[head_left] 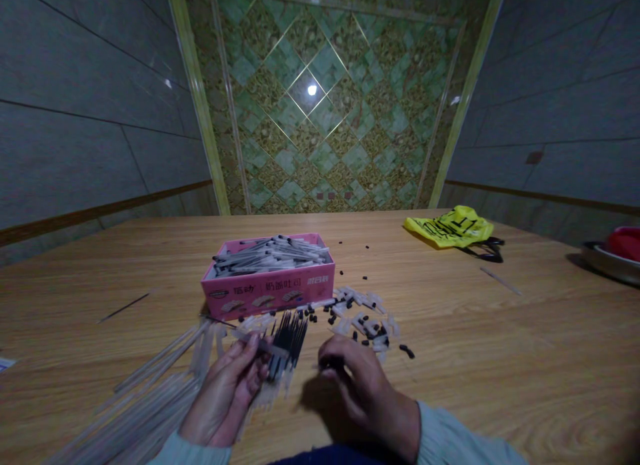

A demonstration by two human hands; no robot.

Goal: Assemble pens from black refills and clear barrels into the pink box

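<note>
My left hand (230, 388) pinches a slim, greyish pen refill (267, 347) between thumb and fingers. Just beyond it lies a bunch of dark-filled refills (290, 341) with pale ends. My right hand (363, 388) is curled above the table, thumb against the fingers; a dark spot shows there, but I cannot make out what it holds. Loose black plugs (380, 331) and small translucent pieces (367, 299) are scattered beyond the right hand. Long clear tubes (145, 411) lie beside and partly behind my left forearm.
A pink box (270, 290) full of capped refills (275, 253) stands behind the hands. Toward the back right lies a yellow bag (450, 228) near a black strap-like item (485, 251). Single thin sticks (125, 307) lie at both sides, and a bowl (610, 261) stands at far right.
</note>
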